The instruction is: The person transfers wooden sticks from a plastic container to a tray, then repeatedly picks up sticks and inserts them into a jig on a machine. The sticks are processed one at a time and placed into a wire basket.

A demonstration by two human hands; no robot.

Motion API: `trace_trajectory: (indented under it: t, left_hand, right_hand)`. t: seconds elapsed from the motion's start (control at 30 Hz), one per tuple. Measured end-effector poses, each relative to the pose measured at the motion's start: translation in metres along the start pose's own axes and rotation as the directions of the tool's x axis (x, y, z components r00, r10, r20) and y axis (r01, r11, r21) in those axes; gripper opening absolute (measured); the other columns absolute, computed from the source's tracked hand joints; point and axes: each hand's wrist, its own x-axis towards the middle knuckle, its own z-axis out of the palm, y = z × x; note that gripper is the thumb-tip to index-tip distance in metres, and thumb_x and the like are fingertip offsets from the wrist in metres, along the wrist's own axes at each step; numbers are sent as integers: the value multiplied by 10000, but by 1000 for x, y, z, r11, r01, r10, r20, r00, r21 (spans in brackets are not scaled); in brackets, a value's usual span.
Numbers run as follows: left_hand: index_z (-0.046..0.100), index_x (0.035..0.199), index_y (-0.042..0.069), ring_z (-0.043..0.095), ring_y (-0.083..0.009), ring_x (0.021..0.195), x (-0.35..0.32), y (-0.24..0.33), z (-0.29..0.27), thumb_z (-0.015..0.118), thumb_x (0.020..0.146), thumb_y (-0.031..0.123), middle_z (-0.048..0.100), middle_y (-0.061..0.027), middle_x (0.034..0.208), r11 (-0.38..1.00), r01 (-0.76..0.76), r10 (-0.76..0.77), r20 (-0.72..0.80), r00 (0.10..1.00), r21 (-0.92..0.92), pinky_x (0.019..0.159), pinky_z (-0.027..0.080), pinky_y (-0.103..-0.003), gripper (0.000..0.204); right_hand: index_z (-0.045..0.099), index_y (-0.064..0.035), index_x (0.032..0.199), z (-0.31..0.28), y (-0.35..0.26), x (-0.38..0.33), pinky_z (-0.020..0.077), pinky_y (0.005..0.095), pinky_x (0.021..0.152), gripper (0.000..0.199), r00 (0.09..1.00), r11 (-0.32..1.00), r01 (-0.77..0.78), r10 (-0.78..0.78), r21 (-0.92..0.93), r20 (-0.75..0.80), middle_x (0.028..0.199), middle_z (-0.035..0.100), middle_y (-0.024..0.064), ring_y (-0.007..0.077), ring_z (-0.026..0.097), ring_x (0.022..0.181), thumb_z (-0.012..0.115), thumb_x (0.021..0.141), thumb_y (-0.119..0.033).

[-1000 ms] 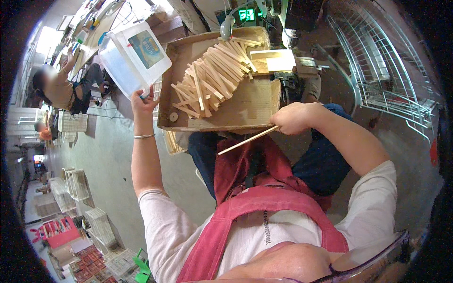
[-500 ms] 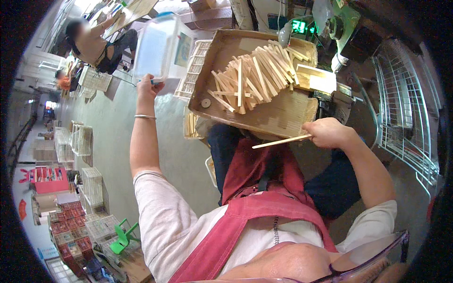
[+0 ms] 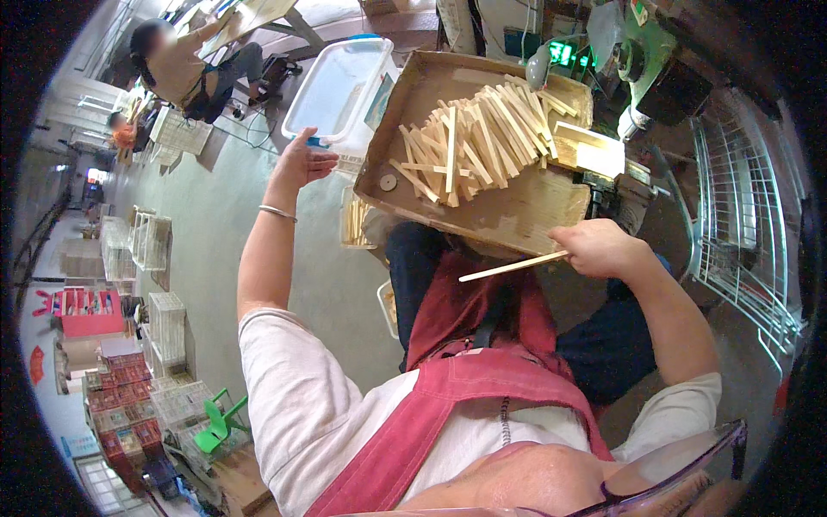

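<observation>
While the left hand [image 3: 301,162] hung open in the air beside the clear bin [image 3: 338,93], fingers spread and gripping nothing, the work seemed to sit between picks: one stick [image 3: 513,265] was out of the pile and not yet placed. The bin stood just left of the cardboard tray [image 3: 508,211], which rested over the person's lap and held a loose heap of sticks [image 3: 478,142]. At the tray's near edge the right hand [image 3: 599,247] was closed on the single stick, its free end pointing back across the apron [image 3: 482,336]. The next move would likely call for a steady carry of that stick and a free left hand to meet it. What lay inside the bin was hard to make out, and the tray hid the machine behind it in part.
</observation>
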Motion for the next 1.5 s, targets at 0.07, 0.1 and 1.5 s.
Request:
trace_trajectory:
  t: [0.07,0.1,1.5]
  left_hand:
    - [617,1153,-40,735,-248,803,-3,-2,0,554,847,757,724,-215,1010,1000,13,-13,-7,1000,-20,667,616,-354,856]
    - [605,1181,-46,735,-255,820,-7,0,3,534,837,790,718,-224,1031,999,18,-18,-16,1000,-49,675,616,-352,906]
    - [440,1233,-44,660,-441,1054,-61,-69,261,709,816,456,662,-292,1104,637,-394,677,-237,697,663,909,518,-466,705]
  right_hand:
    - [586,-45,1134,0,0,-1,545,490,764,305,1000,1000,2,-2,-9,-4,912,695,208,389,686,909,580,839,-121]
    - [587,-45,1133,0,0,-2,544,490,765,302,1000,1000,5,-5,-8,-3,910,695,209,390,686,908,579,841,-121]
    - [570,-24,993,-8,-5,-31,553,485,760,158,985,998,62,-57,21,-165,880,700,192,384,695,887,571,863,-113]
